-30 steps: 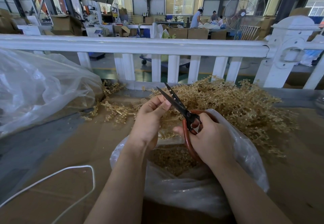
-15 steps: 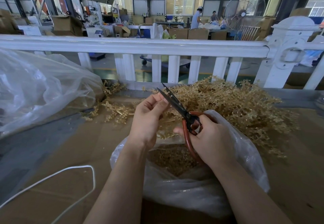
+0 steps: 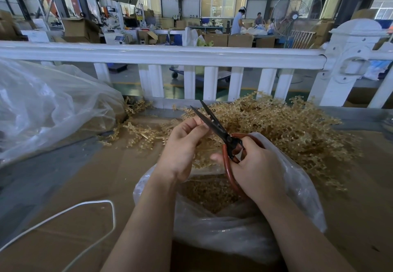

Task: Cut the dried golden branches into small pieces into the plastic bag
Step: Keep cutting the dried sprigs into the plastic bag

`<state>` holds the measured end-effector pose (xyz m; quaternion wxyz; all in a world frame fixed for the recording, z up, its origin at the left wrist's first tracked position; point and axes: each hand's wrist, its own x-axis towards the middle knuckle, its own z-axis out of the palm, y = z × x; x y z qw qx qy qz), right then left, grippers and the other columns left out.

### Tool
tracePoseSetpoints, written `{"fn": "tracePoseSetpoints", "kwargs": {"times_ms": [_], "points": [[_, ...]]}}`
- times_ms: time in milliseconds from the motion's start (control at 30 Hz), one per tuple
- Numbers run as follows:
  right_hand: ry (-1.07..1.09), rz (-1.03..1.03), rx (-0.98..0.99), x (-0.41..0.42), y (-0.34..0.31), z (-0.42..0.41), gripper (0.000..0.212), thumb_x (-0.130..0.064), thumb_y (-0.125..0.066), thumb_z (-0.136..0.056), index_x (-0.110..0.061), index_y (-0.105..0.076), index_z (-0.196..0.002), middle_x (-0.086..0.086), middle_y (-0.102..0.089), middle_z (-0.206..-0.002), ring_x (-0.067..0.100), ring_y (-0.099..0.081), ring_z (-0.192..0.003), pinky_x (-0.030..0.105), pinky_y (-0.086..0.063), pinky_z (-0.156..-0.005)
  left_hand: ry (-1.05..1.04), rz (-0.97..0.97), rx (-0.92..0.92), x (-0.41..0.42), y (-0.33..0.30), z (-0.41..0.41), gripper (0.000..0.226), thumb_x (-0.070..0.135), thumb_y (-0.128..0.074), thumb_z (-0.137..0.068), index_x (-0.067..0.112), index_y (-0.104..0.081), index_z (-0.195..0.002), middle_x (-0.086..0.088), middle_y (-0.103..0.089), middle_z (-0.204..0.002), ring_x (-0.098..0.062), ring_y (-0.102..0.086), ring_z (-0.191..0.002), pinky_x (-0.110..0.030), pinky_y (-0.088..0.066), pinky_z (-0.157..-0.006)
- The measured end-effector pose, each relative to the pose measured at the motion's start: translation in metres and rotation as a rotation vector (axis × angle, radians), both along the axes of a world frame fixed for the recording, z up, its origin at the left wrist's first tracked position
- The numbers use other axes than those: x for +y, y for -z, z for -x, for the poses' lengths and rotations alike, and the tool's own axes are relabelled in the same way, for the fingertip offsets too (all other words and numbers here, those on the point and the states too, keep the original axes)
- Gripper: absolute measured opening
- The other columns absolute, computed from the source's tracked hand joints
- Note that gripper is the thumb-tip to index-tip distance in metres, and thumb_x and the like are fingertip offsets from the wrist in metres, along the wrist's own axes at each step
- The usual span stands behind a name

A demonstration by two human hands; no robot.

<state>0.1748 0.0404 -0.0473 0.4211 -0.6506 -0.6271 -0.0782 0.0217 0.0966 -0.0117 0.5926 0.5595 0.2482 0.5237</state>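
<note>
Cardboard-covered bench, left hand pinching knobbly golden sprig, right hand gripping red-handled scissors, blades parted, over crinkled plastic bag

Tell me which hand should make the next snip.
Right. The right hand already grips the scissors, blades open at the sprig pinched by the left hand above the plastic bag.
</note>
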Motion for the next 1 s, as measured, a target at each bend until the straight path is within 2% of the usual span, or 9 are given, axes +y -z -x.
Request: {"fn": "tracePoseSetpoints", "kwargs": {"times_ms": [100, 167, 267, 367, 533, 667, 833, 933, 1000], "points": [[-0.012, 0.006, 0.022, -0.0005, 0.0003, -0.0008, 0.062, -0.083, -0.054, -0.07, -0.021, -0.055, -0.076, -0.015, -0.049, -0.052, -0.003, -0.044, -0.046, 0.025, -0.043, -0.044, 0.013, 0.0, -0.002, -0.0001, 0.0003, 0.0003, 0.021, 0.003, -0.052, -0.098, 0.013, -0.067, -0.089, -0.002, -0.07, -0.091, -0.004, -0.064, -0.079, -0.012, -0.047, -0.066], [-0.017, 0.0, 0.024, -0.0007, -0.0002, -0.0009, 0.06, -0.082, -0.055, -0.07, -0.023, -0.052, -0.073, -0.018, -0.043, -0.05, -0.005, -0.04, -0.044, 0.02, -0.036, -0.043, -0.014, -0.003, -0.004, 0.0006, 0.0013, -0.0004, 0.019, 0.002, -0.053, -0.097, 0.013, -0.067, -0.089, -0.003, -0.069, -0.089, -0.009, -0.064, -0.08, -0.015, -0.048, -0.069], [-0.02, -0.005, 0.034, -0.0012, -0.0014, 0.0005, 0.059, -0.084, -0.051, -0.07, -0.025, -0.05, -0.072, -0.021, -0.038, -0.049, -0.008, -0.037, -0.043, 0.013, -0.028, -0.045, -0.102, -0.048, -0.037, 0.0023, 0.0036, -0.002, 0.013, 0.0, -0.054, -0.097, 0.01, -0.061, -0.101, -0.007, -0.071, -0.087, -0.016, -0.067, -0.079, -0.021, -0.053, -0.071], [-0.029, -0.014, 0.044, -0.0014, -0.0014, 0.0003, 0.058, -0.084, -0.049, -0.07, -0.027, -0.05, -0.073, -0.023, -0.035, -0.049, -0.009, -0.036, -0.044, 0.009, -0.026, -0.047, -0.173, -0.162, 0.002, 0.0026, 0.0056, -0.0037, 0.011, 0.003, -0.053, -0.1, 0.01, -0.061, -0.101, -0.002, -0.071, -0.077, -0.01, -0.066, -0.071, -0.019, -0.052, -0.066], [-0.022, 0.011, 0.019, -0.0003, 0.0004, -0.001, 0.066, -0.085, -0.048, -0.07, -0.02, -0.06, -0.072, -0.018, -0.045, -0.05, -0.005, -0.042, -0.045, 0.014, -0.034, -0.045, -0.202, -0.179, 0.048, 0.0046, 0.0079, -0.0035, 0.013, 0.004, -0.054, -0.1, 0.009, -0.063, -0.092, 0.0, -0.07, -0.079, -0.008, -0.064, -0.073, -0.017, -0.05, -0.07], [-0.006, 0.014, 0.004, -0.0015, -0.0021, 0.0001, 0.063, -0.083, -0.05, -0.07, -0.021, -0.056, -0.073, -0.022, -0.037, -0.05, -0.008, -0.036, -0.044, 0.012, -0.025, -0.045, -0.187, -0.113, -0.016, 0.0047, 0.008, -0.0015, 0.013, 0.002, -0.057, -0.097, 0.009, -0.067, -0.091, -0.006, -0.072, -0.083, -0.012, -0.065, -0.075, -0.02, -0.052, -0.07], [0.028, 0.053, -0.028, -0.002, -0.0033, 0.0013, 0.065, -0.086, -0.047, -0.07, -0.022, -0.056, -0.08, -0.019, -0.048, -0.059, -0.009, -0.036, -0.048, 0.012, -0.024, -0.046, -0.172, -0.072, -0.09, 0.0069, 0.0074, 0.0025, 0.011, -0.002, -0.06, -0.094, 0.004, -0.069, -0.093, -0.016, -0.072, -0.093, -0.023, -0.066, -0.085, -0.028, -0.055, -0.079], [0.032, 0.068, -0.022, -0.0016, -0.0044, 0.0024, 0.066, -0.085, -0.048, -0.069, -0.022, -0.058, -0.084, -0.018, -0.053, -0.067, -0.011, -0.035, -0.052, 0.011, -0.024, -0.048, -0.172, -0.08, -0.095, 0.0069, 0.0072, 0.0029, 0.012, -0.003, -0.06, -0.093, 0.004, -0.07, -0.09, -0.014, -0.072, -0.088, -0.018, -0.066, -0.078, -0.023, -0.053, -0.072], [0.031, 0.07, -0.024, -0.0021, -0.0044, 0.0026, 0.067, -0.085, -0.047, -0.069, -0.022, -0.058, -0.084, -0.018, -0.052, -0.066, -0.01, -0.036, -0.051, 0.011, -0.024, -0.047, -0.181, -0.083, -0.1, 0.0079, 0.0078, 0.0041, 0.01, -0.004, -0.061, -0.092, 0.001, -0.07, -0.092, -0.016, -0.071, -0.086, -0.016, -0.065, -0.073, -0.021, -0.052, -0.067]]}}
